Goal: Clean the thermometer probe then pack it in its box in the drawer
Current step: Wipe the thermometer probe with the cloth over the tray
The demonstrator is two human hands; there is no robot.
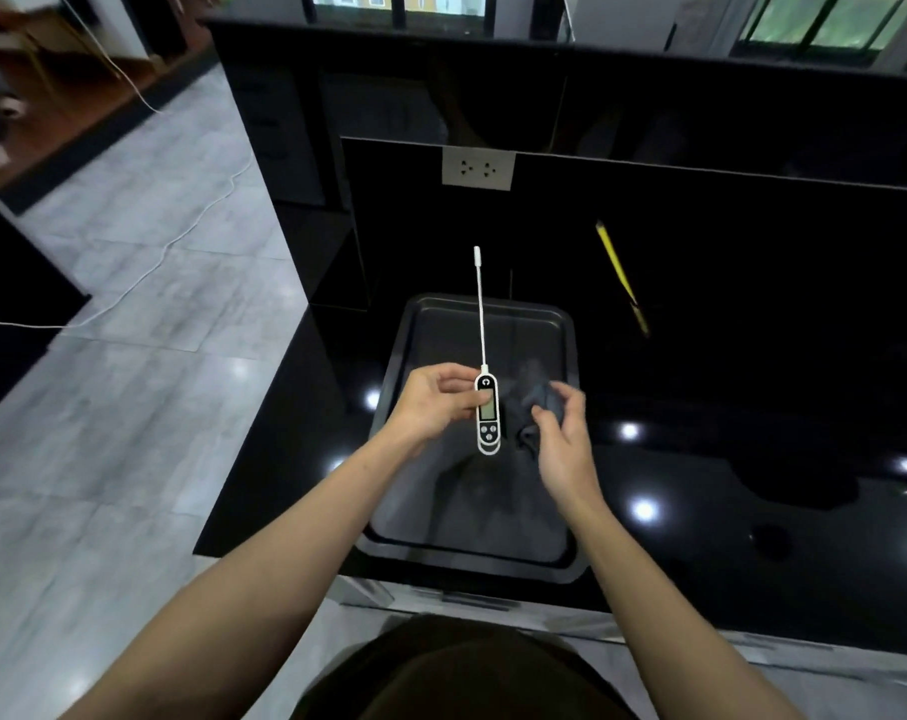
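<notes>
A white digital thermometer (488,415) with a grey screen and a long thin probe (480,309) is upright over the black tray (420,324). The probe points away from me and its tip carries a white cap. My left hand (436,402) is shut on the thermometer's body from the left side. My right hand (560,433) is just right of it and pinches a dark grey cloth (537,402), which hangs bunched above the tray. No box or drawer is in view.
The tray rests on a glossy black counter (752,459) near its front left corner. A yellow pencil-like stick (620,275) lies farther back on the right. A white wall socket (477,168) sits on the black back panel. Grey tiled floor with a white cable (155,252) lies left.
</notes>
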